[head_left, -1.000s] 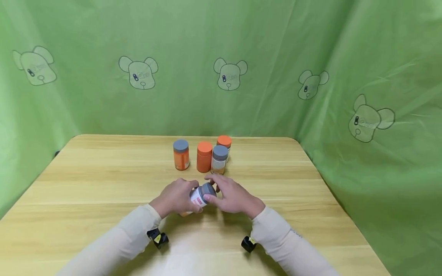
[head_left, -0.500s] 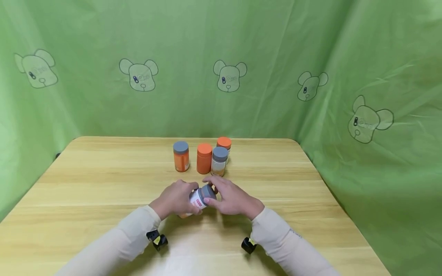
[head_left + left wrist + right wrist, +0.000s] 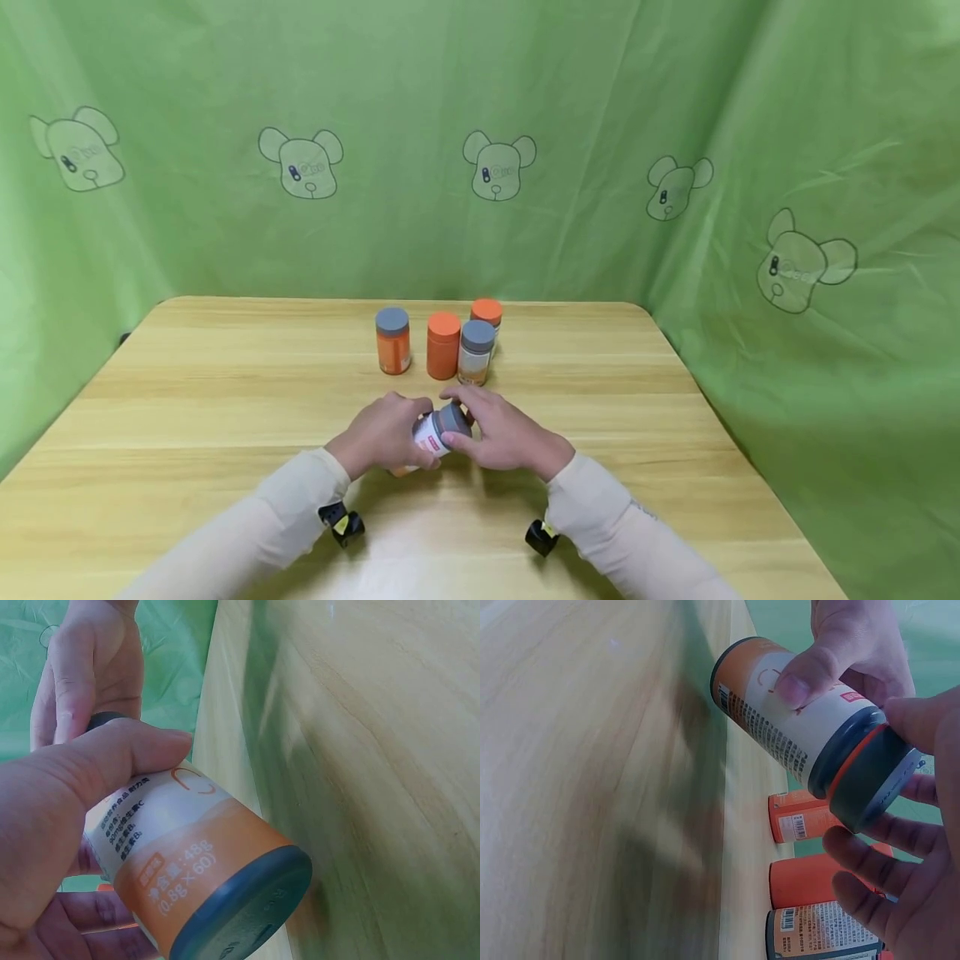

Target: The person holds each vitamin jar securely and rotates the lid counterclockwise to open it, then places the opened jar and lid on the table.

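Observation:
A pill bottle (image 3: 429,437) with a white and orange label is held tilted above the table, its grey cap (image 3: 454,419) toward the right. My left hand (image 3: 386,433) grips the body, with the thumb (image 3: 142,754) across the label. The dark base faces the left wrist camera. My right hand (image 3: 506,429) holds the cap between thumb and fingers; in the right wrist view the thumb lies over it and the fingertips (image 3: 847,844) curl below. An orange band (image 3: 855,761) shows between cap and bottle neck.
Behind the hands stand an orange bottle with a grey cap (image 3: 393,342), a plain orange bottle (image 3: 443,346), a white-labelled bottle with a grey cap (image 3: 476,354) and an orange-capped one (image 3: 487,311) partly hidden. Green curtains (image 3: 405,233) surround the wooden table (image 3: 225,400).
Both hands keep hold of the bottle and cap in nearly the same place. The scene sits slightly lower in the head view than a second ago.

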`<state>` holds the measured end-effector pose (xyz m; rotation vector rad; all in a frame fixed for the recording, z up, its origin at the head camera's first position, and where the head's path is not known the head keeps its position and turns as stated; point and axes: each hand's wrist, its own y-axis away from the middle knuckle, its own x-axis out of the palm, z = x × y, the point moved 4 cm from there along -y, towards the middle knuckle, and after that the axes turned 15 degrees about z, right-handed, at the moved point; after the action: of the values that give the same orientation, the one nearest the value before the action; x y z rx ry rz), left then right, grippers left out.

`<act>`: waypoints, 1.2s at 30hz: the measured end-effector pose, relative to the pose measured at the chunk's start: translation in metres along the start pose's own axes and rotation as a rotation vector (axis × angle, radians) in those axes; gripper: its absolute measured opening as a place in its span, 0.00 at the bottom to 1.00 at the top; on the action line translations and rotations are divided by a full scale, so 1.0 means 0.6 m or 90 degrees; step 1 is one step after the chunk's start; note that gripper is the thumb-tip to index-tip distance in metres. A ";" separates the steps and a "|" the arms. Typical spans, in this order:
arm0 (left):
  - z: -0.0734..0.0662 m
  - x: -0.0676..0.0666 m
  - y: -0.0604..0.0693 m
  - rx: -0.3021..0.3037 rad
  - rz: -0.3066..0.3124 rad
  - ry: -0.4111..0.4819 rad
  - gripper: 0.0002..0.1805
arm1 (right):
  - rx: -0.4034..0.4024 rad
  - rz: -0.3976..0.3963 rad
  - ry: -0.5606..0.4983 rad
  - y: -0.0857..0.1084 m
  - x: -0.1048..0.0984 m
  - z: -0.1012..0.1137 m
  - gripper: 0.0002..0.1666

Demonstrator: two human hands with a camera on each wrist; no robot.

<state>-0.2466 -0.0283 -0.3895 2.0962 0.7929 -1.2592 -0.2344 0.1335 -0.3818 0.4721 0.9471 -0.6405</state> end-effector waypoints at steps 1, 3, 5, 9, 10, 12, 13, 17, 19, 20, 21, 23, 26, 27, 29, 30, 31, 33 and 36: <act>0.000 0.000 0.000 0.001 -0.001 0.000 0.27 | 0.001 -0.002 -0.001 0.000 0.000 0.000 0.32; -0.001 -0.002 0.000 0.002 -0.001 0.002 0.28 | 0.003 -0.007 -0.002 0.001 -0.001 0.000 0.32; -0.001 -0.003 0.000 0.002 -0.002 0.003 0.28 | 0.003 -0.010 -0.004 0.001 -0.001 0.000 0.31; -0.001 -0.002 0.001 -0.005 0.001 0.007 0.28 | 0.000 -0.004 -0.006 0.000 0.000 0.000 0.30; 0.000 -0.002 0.000 -0.007 0.002 0.008 0.28 | 0.001 -0.001 -0.005 0.000 0.001 0.000 0.30; 0.001 0.000 0.000 -0.010 0.004 0.009 0.28 | 0.003 0.005 -0.004 0.000 0.002 0.000 0.30; 0.001 0.000 0.000 -0.010 0.004 0.010 0.28 | 0.004 0.007 -0.003 0.000 0.002 -0.001 0.30; 0.002 0.001 0.000 -0.010 0.004 0.010 0.28 | 0.005 0.001 -0.005 0.000 0.001 -0.002 0.30; 0.001 0.000 0.001 -0.007 0.001 0.010 0.27 | 0.006 -0.007 -0.005 0.001 0.000 -0.001 0.30; 0.000 0.000 0.001 -0.006 -0.001 0.009 0.27 | 0.005 -0.010 -0.005 0.001 -0.001 -0.001 0.30; 0.000 -0.001 0.001 -0.004 -0.003 0.006 0.27 | 0.005 -0.012 -0.003 0.001 -0.001 -0.001 0.30; -0.001 -0.002 0.001 -0.002 -0.005 0.004 0.27 | 0.003 -0.011 0.001 0.001 -0.002 -0.001 0.30; -0.002 -0.002 0.000 0.000 -0.003 0.004 0.27 | -0.001 -0.002 0.005 0.000 -0.002 -0.002 0.30; -0.002 -0.002 0.001 -0.001 -0.002 0.006 0.26 | -0.002 -0.001 0.005 0.001 -0.002 -0.001 0.31; -0.002 -0.002 0.001 -0.002 -0.002 0.007 0.26 | -0.002 -0.001 0.001 0.001 -0.002 -0.002 0.31; -0.002 -0.001 0.000 -0.002 -0.002 0.006 0.26 | -0.001 -0.002 -0.004 0.001 -0.003 -0.002 0.32; -0.003 -0.001 0.000 -0.002 -0.002 0.005 0.26 | 0.000 -0.004 -0.007 0.002 -0.003 -0.001 0.31; -0.004 -0.001 0.000 0.002 -0.002 0.001 0.26 | 0.003 -0.009 -0.013 0.004 -0.004 -0.001 0.31; -0.006 0.000 -0.002 0.008 -0.003 -0.002 0.26 | 0.007 -0.010 -0.015 0.005 -0.005 -0.001 0.30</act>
<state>-0.2454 -0.0251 -0.3883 2.1031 0.7914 -1.2719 -0.2338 0.1372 -0.3793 0.4659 0.9262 -0.6642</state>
